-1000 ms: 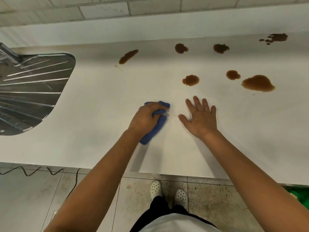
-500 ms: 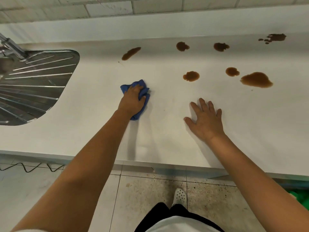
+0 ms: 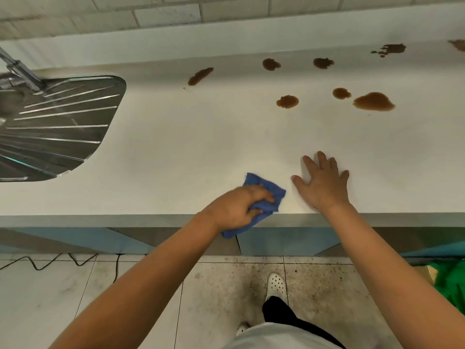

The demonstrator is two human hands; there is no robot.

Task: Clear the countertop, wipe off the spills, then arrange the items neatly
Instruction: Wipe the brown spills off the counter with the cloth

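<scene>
My left hand [image 3: 235, 209] grips a crumpled blue cloth [image 3: 273, 195] at the front edge of the white countertop [image 3: 188, 147]; part of the cloth hangs over the edge. My right hand [image 3: 323, 183] rests flat on the counter just right of the cloth, fingers spread. Several brown spills lie farther back: a streak [image 3: 200, 76], a round spot [image 3: 287, 101], a large puddle [image 3: 374, 102], small spots [image 3: 341, 93] [image 3: 271, 64] [image 3: 323, 63] and a splatter [image 3: 392, 49] near the backsplash.
A steel sink drainboard [image 3: 57, 127] with a faucet [image 3: 20, 69] is set into the counter at the left. Below the counter are blue cabinet fronts [image 3: 276, 241], a tiled floor with a black cable [image 3: 50, 260], and something green [image 3: 450, 280] at the right.
My left hand swept the blue cloth away from me and leftward, then back down to the counter's front edge beside my right hand. The right hand stayed pressed on the counter.
</scene>
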